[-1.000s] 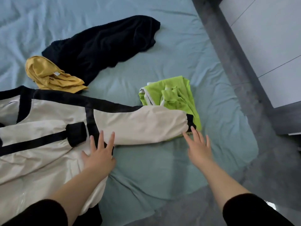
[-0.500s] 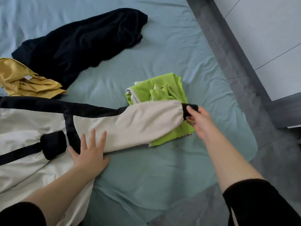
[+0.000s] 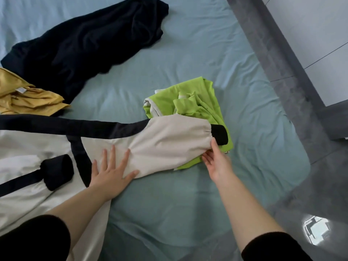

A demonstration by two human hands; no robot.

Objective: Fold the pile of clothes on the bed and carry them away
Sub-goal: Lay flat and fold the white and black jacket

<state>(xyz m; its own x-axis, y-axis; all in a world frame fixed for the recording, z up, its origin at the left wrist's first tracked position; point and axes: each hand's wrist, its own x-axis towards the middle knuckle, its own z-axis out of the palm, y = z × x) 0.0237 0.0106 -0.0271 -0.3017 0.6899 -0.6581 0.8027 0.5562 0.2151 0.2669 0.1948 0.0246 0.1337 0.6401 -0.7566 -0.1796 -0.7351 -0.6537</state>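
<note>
A cream jacket with black trim (image 3: 43,146) lies spread on the left of the bed. Its right sleeve (image 3: 169,138) stretches over a folded lime-green garment (image 3: 205,98). My left hand (image 3: 111,170) presses flat on the sleeve near the shoulder seam, fingers spread. My right hand (image 3: 216,161) holds the sleeve's lower edge just below the black cuff (image 3: 220,133), thumb on top and fingers tucked under the fabric. A crumpled dark navy garment (image 3: 84,38) and a mustard-yellow garment (image 3: 28,98) lie behind.
The light blue bed sheet (image 3: 188,53) is wrinkled. The bed's right edge meets a grey floor (image 3: 293,91), with a white cabinet front (image 3: 310,25) beyond. The bed's rounded near corner lies at the lower right.
My right hand went from hovering below the cuff to gripping the sleeve's end. My left hand slid from the jacket body up onto the sleeve. The view shifted left.
</note>
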